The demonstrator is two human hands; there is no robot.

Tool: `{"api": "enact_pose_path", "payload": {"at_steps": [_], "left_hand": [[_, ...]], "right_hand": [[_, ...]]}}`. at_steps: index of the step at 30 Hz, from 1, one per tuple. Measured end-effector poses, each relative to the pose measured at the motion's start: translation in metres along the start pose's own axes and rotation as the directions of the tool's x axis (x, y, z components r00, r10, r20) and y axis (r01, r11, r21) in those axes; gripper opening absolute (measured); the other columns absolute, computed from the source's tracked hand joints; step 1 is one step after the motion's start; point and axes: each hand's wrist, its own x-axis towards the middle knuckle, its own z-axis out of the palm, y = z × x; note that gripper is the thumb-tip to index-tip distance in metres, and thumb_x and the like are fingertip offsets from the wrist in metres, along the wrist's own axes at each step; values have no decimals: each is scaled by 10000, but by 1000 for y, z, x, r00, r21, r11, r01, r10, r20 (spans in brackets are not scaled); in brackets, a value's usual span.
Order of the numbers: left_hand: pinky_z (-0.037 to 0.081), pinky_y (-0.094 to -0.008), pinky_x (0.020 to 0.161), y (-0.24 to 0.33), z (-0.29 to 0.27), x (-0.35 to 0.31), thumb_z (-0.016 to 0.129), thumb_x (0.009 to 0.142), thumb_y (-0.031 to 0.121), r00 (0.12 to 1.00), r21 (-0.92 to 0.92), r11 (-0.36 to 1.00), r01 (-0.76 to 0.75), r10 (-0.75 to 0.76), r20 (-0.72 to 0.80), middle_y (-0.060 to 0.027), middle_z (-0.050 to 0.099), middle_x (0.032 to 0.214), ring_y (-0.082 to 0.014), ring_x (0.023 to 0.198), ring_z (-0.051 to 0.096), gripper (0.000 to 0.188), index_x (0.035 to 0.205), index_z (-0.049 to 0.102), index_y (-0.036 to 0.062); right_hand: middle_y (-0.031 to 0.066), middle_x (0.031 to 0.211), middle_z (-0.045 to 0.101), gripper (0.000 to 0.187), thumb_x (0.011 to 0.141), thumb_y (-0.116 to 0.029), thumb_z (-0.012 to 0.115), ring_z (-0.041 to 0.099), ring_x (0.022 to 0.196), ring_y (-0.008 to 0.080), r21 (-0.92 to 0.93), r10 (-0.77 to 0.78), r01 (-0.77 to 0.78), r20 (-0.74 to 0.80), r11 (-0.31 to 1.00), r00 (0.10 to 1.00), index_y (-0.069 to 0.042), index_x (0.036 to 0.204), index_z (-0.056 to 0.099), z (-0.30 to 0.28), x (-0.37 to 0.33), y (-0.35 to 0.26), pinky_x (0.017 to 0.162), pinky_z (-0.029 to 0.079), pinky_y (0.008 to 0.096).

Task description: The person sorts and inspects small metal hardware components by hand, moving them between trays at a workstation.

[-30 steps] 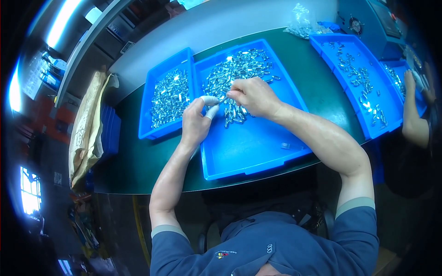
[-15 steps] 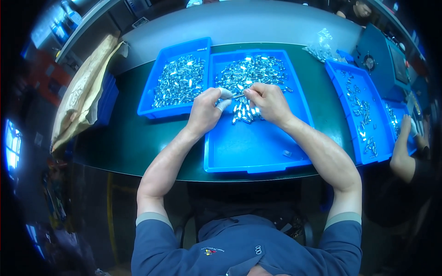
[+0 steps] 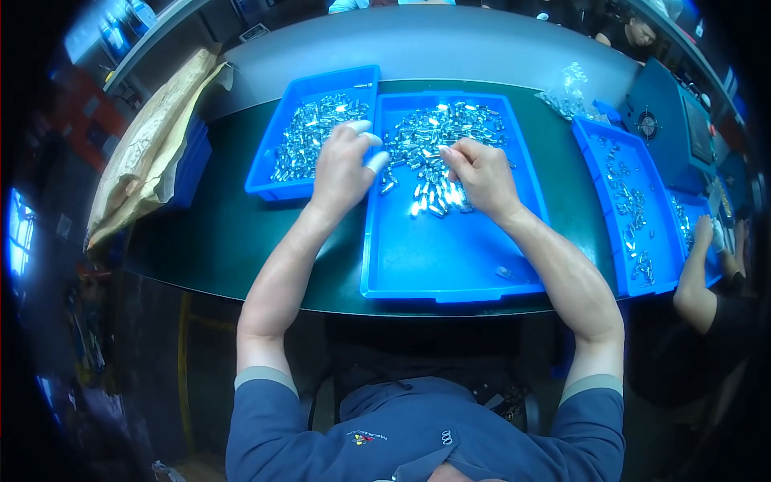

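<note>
My left hand (image 3: 344, 165) hovers over the right wall of the left blue tray (image 3: 277, 191), white covers on its fingertips. Its thumb and fingers are apart, and nothing shows between them. My right hand (image 3: 483, 175) is above the larger blue tray (image 3: 426, 257), thumb and forefinger pinched together. Whatever small thing sits in that pinch is too small to make out. Beneath it lies a heap of small shiny metal cylindrical parts (image 3: 438, 128), some spilling toward the tray's middle. More such metal parts (image 3: 309, 128) fill the left tray.
A long blue tray (image 3: 622, 233) with scattered metal parts stands at the right, beside a teal machine (image 3: 666, 120). A co-worker's hand (image 3: 703, 233) is at a small tray there. A clear bag (image 3: 569, 96) lies behind; brown paper (image 3: 148, 153) covers a bin at left.
My hands, together over the large tray before, have parted. The left moved left and away toward the left tray, its fingers now apart; the right shifted slightly right. The whole view has shifted a little.
</note>
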Motion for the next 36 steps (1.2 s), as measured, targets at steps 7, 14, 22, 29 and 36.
{"api": "enact_pose_path", "payload": {"at_steps": [7,14,22,29,36], "left_hand": [[448,-484,1051,24,20,10,866,714,278,888,314,945,-92,-64,455,-155,693,1132,-351,1287,539,322,918,750,58],[353,-522,1140,11,27,-2,831,740,204,910,155,984,-83,12,414,-110,671,1181,-347,1344,502,249,933,729,84],[373,-508,1112,20,21,2,821,757,150,911,57,995,-82,51,410,-94,695,1179,-350,1276,556,176,895,726,95],[507,-410,915,35,19,-3,806,818,144,963,-206,974,92,-35,268,-101,733,964,-293,1020,683,164,953,739,79],[529,-412,864,29,19,-10,793,836,126,972,-295,950,105,-34,234,-111,735,957,-306,954,695,162,971,736,57]], "right_hand": [[66,672,694,264,1003,-254,658,645,599,128,-35,-45,46,38,998,998,-33,873,719,4,-3,-4,549,468,309],[70,677,700,254,1000,-238,659,653,600,136,7,-61,61,43,998,997,-29,867,718,4,-3,-8,549,471,310],[77,693,704,217,981,-217,675,647,608,153,-52,-4,8,82,999,997,-27,888,723,5,-3,0,568,477,339],[87,705,710,200,966,-208,678,651,611,183,-96,24,-13,110,995,994,-24,916,737,1,-3,4,574,476,363],[99,706,705,190,962,-208,678,676,623,211,-107,-34,44,92,993,995,-35,911,739,5,-2,2,577,484,376]]}}
